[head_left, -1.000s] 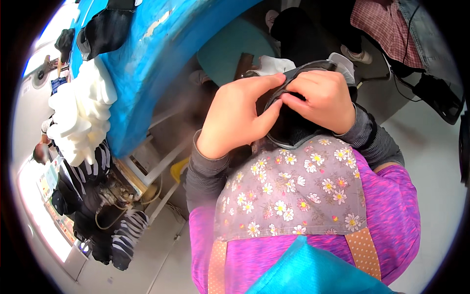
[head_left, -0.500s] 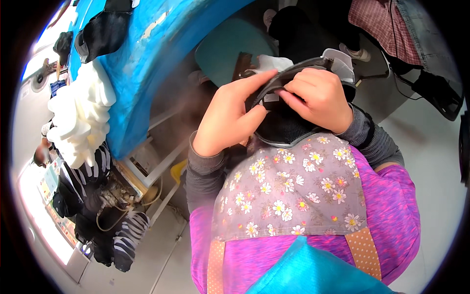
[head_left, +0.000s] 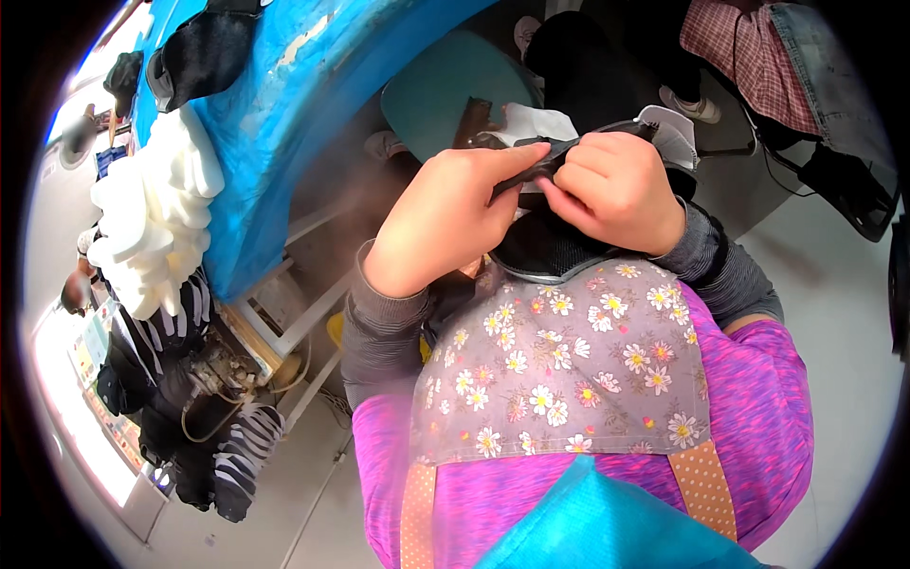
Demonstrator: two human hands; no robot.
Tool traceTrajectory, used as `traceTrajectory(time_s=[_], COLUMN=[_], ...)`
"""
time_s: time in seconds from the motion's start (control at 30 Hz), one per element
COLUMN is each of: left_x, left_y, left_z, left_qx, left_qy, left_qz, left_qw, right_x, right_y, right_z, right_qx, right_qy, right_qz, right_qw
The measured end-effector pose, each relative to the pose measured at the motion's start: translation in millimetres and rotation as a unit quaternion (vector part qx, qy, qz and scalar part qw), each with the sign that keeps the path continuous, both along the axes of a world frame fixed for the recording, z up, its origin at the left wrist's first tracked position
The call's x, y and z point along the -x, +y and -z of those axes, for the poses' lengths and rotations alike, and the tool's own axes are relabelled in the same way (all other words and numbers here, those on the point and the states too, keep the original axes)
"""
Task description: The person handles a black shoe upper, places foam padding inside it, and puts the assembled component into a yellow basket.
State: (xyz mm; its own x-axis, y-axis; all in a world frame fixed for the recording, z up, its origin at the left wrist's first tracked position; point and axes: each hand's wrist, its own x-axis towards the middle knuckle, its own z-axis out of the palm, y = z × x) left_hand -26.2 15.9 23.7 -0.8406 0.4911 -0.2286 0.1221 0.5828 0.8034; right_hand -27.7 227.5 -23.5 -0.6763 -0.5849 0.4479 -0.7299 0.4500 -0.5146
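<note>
A black mesh shoe upper with a grey-edged rim lies over my lap, against the flowered apron. My left hand pinches its dark collar edge from the left, the index finger stretched along the top and the thumb mostly hidden beneath. From the right, my right hand grips the same edge with curled fingers, its thumb pressed toward the left fingertips. Between the two hands the collar is bunched into a narrow fold. A pale grey and white piece stands up just beyond my right hand.
A blue-covered table rises at the upper left, with a black shoe upper on it. Beside it hang white foam-like shapes and black-and-white striped pieces. A teal seat and another person's plaid garment are beyond my hands.
The collar, spread apart with a small white label showing inside, is now pressed together into a fold. My left hand has turned over it, and its thumb has gone underneath.
</note>
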Motion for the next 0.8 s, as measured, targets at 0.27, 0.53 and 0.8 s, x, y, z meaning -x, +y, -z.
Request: traceTrajectory(time_s=[0.27,0.53,0.8], left_x=[-1.1,12.7,2.5], left_y=[-2.0,-2.3,-11.1], left_z=[3.0,-2.5,13.3], left_qx=[0.008,0.139,-0.005], left_qy=[0.023,0.056,0.033], left_qz=[0.003,0.069,-0.056], left_qw=[1.0,0.986,0.998], right_x=[5.7,10.7,11.1], right_y=[0.2,3.0,6.5], right_z=[5.7,0.1,-0.7], right_qx=[-0.002,-0.019,-0.006], right_qy=[0.033,-0.024,-0.022], right_qz=[0.012,0.048,0.0], right_qw=[0.999,0.998,1.0])
